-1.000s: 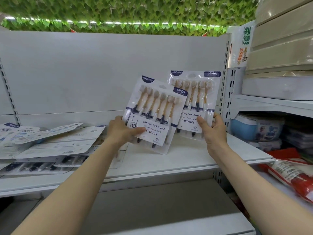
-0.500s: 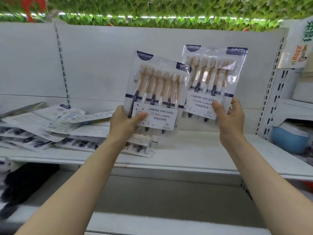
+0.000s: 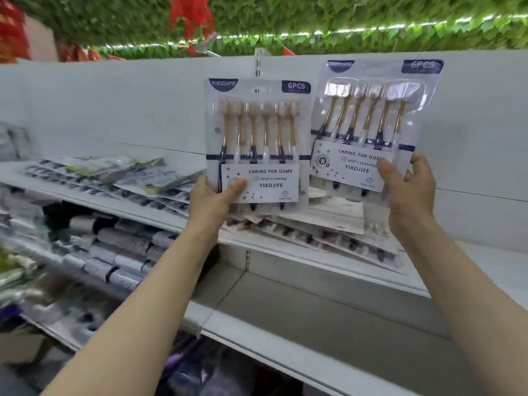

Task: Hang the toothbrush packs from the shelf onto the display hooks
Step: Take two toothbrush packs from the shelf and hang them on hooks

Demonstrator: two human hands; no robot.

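Both hands are raised in front of the white back panel (image 3: 114, 110), each gripping one six-piece toothbrush pack by its lower edge. Left hand (image 3: 213, 200) pinches the left pack (image 3: 258, 138) with its thumb across the label's lower left corner, the other fingers hidden behind the card. Right hand (image 3: 407, 187) holds the right pack (image 3: 368, 124) the same way, thumb on the label's right side, fingertips curling round the edge. That pack sits slightly higher and tilts to the right; the two nearly touch side by side. No display hook can be made out, only a slotted upright (image 3: 258, 62) above the left pack.

Much is blurred by motion. On the white shelf (image 3: 485, 267) below the hands lie more toothbrush packs (image 3: 328, 232), flat and overlapping, their print unreadable. A second smeared heap (image 3: 114, 175) lies further left. Lower left shelves hold rolled dark and grey goods (image 3: 120, 252), too blurred to name. Green artificial leaves (image 3: 343, 15) with a light strip run overhead, and red decorations (image 3: 191, 15) hang among them. Both forearms are bare and extended upward.
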